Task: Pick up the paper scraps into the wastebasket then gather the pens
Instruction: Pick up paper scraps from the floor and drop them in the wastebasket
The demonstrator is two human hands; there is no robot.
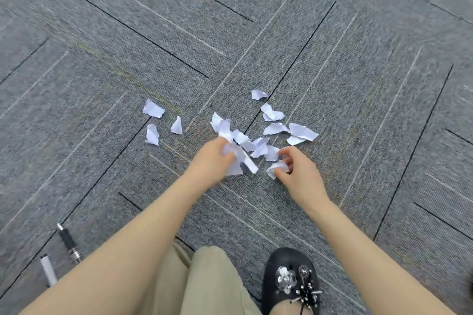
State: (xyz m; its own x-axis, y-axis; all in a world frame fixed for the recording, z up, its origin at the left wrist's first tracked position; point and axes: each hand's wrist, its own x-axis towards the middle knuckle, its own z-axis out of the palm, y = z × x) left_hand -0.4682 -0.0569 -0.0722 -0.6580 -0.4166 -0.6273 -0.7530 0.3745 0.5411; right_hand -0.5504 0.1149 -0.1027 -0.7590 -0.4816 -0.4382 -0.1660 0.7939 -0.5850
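Several torn white paper scraps (302, 132) lie scattered on the grey carpet in the middle of the view. My left hand (212, 158) is closed around a bunch of scraps (240, 161) at the near edge of the pile. My right hand (299, 174) pinches a small crumpled scrap (275, 169) just to the right of it. A black pen (67, 241) and a white pen (48, 271) lie on the carpet at the lower left, partly hidden by my left forearm. No wastebasket is in view.
Grey carpet tiles (256, 33) with dark and light lines fill the view. My knee in beige trousers (212, 284) and a black shoe (291, 281) with shiny ornaments are at the bottom centre.
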